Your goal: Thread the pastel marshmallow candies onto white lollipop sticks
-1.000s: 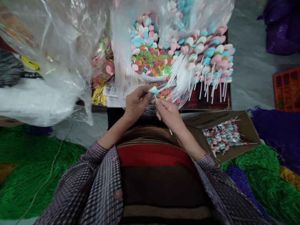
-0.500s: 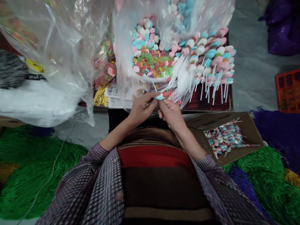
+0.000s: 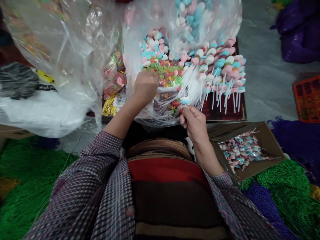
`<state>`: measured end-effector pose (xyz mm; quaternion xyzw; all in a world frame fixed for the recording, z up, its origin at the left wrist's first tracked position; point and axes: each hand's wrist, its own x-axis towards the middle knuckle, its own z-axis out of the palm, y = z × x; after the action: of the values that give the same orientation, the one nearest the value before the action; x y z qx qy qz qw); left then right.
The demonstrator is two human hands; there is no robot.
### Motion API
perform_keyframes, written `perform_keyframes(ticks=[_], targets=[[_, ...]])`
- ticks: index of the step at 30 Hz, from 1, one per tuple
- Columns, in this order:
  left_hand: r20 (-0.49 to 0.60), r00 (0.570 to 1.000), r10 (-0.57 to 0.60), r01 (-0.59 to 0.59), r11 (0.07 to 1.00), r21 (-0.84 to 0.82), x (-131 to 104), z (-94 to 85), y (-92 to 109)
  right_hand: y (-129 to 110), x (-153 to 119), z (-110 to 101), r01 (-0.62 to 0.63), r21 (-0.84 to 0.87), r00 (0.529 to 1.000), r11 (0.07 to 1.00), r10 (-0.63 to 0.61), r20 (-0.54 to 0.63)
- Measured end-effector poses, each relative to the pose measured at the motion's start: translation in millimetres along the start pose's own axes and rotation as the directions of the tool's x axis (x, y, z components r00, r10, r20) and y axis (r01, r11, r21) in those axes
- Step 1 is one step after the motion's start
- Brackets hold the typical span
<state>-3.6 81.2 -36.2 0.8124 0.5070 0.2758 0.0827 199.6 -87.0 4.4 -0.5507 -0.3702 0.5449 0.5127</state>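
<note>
My right hand (image 3: 194, 120) is closed on a lollipop stick (image 3: 186, 106), with a white and blue marshmallow (image 3: 185, 100) threaded at its top. My left hand (image 3: 147, 85) reaches over the clear plastic bag, at the left edge of a heap of gummy rings (image 3: 166, 71); its fingers are blurred and partly hidden. Behind the rings lie loose pink, white and blue marshmallows (image 3: 156, 41). Bare white sticks (image 3: 190, 80) lie bundled right of the rings. Further right, finished marshmallow skewers (image 3: 225, 66) are stacked with their sticks toward me.
A cardboard box (image 3: 271, 141) of wrapped marshmallow pops (image 3: 242, 148) stands below the table's right corner. Large plastic bags (image 3: 62, 60) cover the left side. Green fringe (image 3: 27, 176) lies on the floor, and an orange crate (image 3: 307, 98) stands far right.
My left hand has left the marshmallow and moved up and left to the gummy rings. My right hand has shifted right and slightly down, keeping the stick with its marshmallow.
</note>
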Motion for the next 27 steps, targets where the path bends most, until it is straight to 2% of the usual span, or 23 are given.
perform_keyframes(ticks=[3, 5, 8, 13, 18, 20, 23, 27], targets=[[0.061, 0.997, -0.041, 0.041, 0.999, 0.007, 12.9, 20.2, -9.8, 1.2, -1.5, -4.6, 0.004, 0.013, 0.999, 1.0, -0.003, -0.033], [0.088, 0.993, -0.08, 0.079, 0.997, 0.019, 13.2, 22.1, -7.9, 2.2, -2.7, -7.0, -0.013, 0.018, 0.999, 1.0, 0.014, -0.044], [0.07, 0.992, -0.104, 0.101, 0.994, 0.048, 6.7, 10.6, 2.0, 4.0, -2.9, -7.6, -0.029, 0.024, 0.998, 0.999, 0.03, -0.052], [0.117, 0.992, -0.037, 0.026, 0.996, 0.088, -4.5, -13.9, 23.1, 3.8, -2.0, -2.9, -0.036, 0.036, 0.998, 0.999, 0.038, -0.049], [0.102, 0.993, -0.052, 0.046, 0.997, 0.056, -1.6, -18.0, 29.3, 1.0, -2.5, 0.1, -0.021, -0.03, 1.0, 0.999, 0.021, 0.009], [0.067, 0.996, -0.064, 0.067, 0.997, -0.031, -0.2, -18.0, 29.5, -0.3, -2.6, 0.8, -0.005, -0.084, 0.999, 0.996, 0.009, 0.052], [0.04, 0.992, -0.118, 0.125, 0.952, -0.279, -3.4, -21.0, 34.6, -3.1, -2.9, 2.8, 0.028, -0.144, 0.994, 0.989, -0.012, 0.109], [0.12, 0.964, -0.236, 0.257, 0.73, -0.633, -17.6, -27.4, 51.2, -7.6, -4.0, 6.6, 0.075, -0.172, 0.984, 0.982, -0.046, 0.17]])
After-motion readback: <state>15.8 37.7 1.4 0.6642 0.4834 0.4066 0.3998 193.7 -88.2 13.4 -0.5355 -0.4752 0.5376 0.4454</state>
